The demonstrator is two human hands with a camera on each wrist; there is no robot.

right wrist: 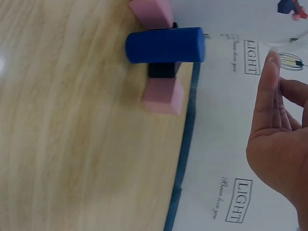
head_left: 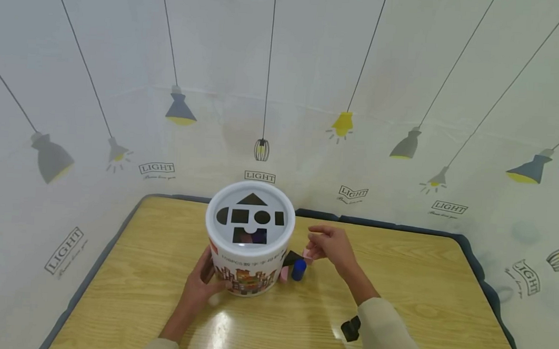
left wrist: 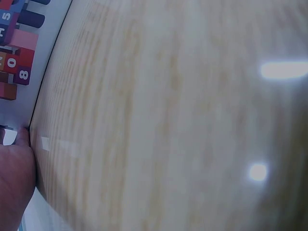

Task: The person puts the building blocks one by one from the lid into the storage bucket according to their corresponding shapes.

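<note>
A white bucket (head_left: 248, 270) with toy blocks printed on its side stands on the table. Its lid (head_left: 253, 218) has shaped holes, and coloured blocks show dimly through one of them. My left hand (head_left: 195, 288) grips the bucket low on its left side, thumb across the front. To the bucket's right stands a blue cylinder block (head_left: 298, 270), with a black triangular block (head_left: 292, 258) behind it. Pink blocks (right wrist: 163, 96) lie on either side of these. My right hand (head_left: 334, 248) hovers above the farther pink block, fingers nearly straight, with nothing visible between them in the right wrist view.
Black blocks (head_left: 350, 330) lie beside my right sleeve (head_left: 390, 333). The wooden table (head_left: 425, 287) has a dark blue padded edge (head_left: 400, 230) at its back and sides. A pale curtain printed with lamps (head_left: 308, 81) hangs close behind it.
</note>
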